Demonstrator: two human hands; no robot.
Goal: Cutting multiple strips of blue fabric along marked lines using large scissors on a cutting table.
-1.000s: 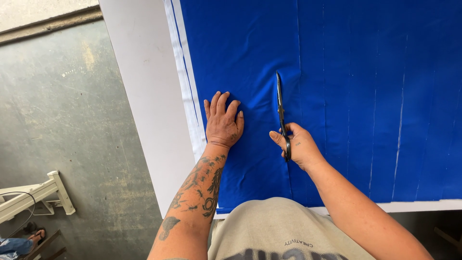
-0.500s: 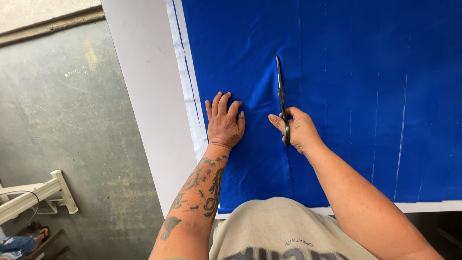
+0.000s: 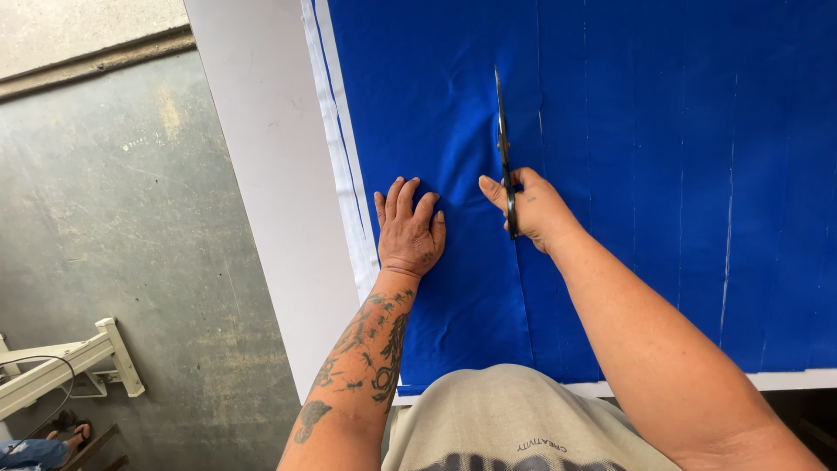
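A large sheet of bright blue fabric (image 3: 628, 131) lies spread flat over a white table (image 3: 270, 174). My left hand (image 3: 408, 228) rests palm down on the cloth, fingers spread, just left of a straight cut line. My right hand (image 3: 530, 208) grips a pair of dark scissors (image 3: 503, 144) whose blades point away from me along that line. Behind the scissors the cloth is parted in a thin slit running back toward my body. Faint chalk lines cross the fabric further right.
The table's left edge borders a grey concrete floor (image 3: 113, 227). A white metal frame (image 3: 65, 366) stands at the lower left. A pale fabric strip (image 3: 340, 174) lies along the blue cloth's left border. The table's near edge (image 3: 785, 380) shows white at lower right.
My right hand and the scissors have advanced away from me along the cut line, lengthening the slit. My left hand has slid slightly forward on the cloth.
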